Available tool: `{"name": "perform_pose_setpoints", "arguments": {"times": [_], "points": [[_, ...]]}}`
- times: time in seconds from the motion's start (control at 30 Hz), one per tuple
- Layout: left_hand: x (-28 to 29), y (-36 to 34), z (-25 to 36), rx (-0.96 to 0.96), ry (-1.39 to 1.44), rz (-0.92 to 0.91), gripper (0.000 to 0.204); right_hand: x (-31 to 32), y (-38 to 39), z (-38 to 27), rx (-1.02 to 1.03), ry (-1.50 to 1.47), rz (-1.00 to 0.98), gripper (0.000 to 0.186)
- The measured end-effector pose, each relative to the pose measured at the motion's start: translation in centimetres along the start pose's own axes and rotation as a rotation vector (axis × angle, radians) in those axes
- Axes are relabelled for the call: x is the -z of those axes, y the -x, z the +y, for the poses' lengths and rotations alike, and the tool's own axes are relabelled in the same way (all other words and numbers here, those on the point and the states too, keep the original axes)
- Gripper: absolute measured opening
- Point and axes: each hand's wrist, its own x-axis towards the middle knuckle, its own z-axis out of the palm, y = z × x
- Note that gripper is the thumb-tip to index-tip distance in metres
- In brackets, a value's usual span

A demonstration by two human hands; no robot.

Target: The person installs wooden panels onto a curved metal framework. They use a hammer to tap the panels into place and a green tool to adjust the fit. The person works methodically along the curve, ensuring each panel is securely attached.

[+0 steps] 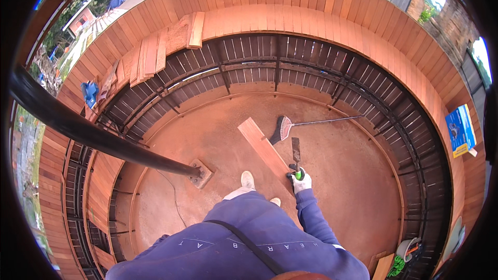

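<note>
My right hand (302, 182), in a white and black glove, is closed round the green handle of a wide, flat-bladed chisel (295, 151). The dark blade points away from me. Right beside that hand is the near end of a long reddish wooden plank (265, 148), slanting away to the left. Dark glove fingertips reach the plank's edge; whether they grip it too, I cannot tell. My left hand is out of sight, with only the blue sleeve and body showing on that side.
A broom (284, 128) lies beyond the plank. A black post (104, 132) rises at left from a floor plate (201, 173), with a thin cord (176, 202) nearby. Loose boards (150, 57) rest on the curved wooden bench (311, 18). A blue box (460, 130) stands at right.
</note>
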Motion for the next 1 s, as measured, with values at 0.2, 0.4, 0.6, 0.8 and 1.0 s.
{"name": "perform_pose_setpoints", "arguments": {"times": [0.2,0.4,0.6,0.8,1.0], "points": [[4.7,-5.6,0.5,0.060,0.038,0.009,0.042,-3.0,-9.3,-2.8,-0.055,-0.127,-0.137,0.031],[19.7,-14.1,6.3,-0.080,-0.273,0.459,0.041,-9.3,-21.7,-5.0,0.099,-0.072,-0.301,0.036],[39.6,-12.5,17.6,-0.710,0.177,0.954,0.037,-12.6,-28.6,-21.0,0.184,-0.177,-0.416,0.038],[47.2,-11.5,27.9,-0.777,0.029,0.839,0.042,-13.7,-35.2,-23.1,0.066,-0.290,-0.297,0.037],[47.9,-14.8,30.9,-0.765,0.177,0.515,0.040,-7.8,-45.3,-24.2,0.074,-0.167,-0.007,0.040]]}}
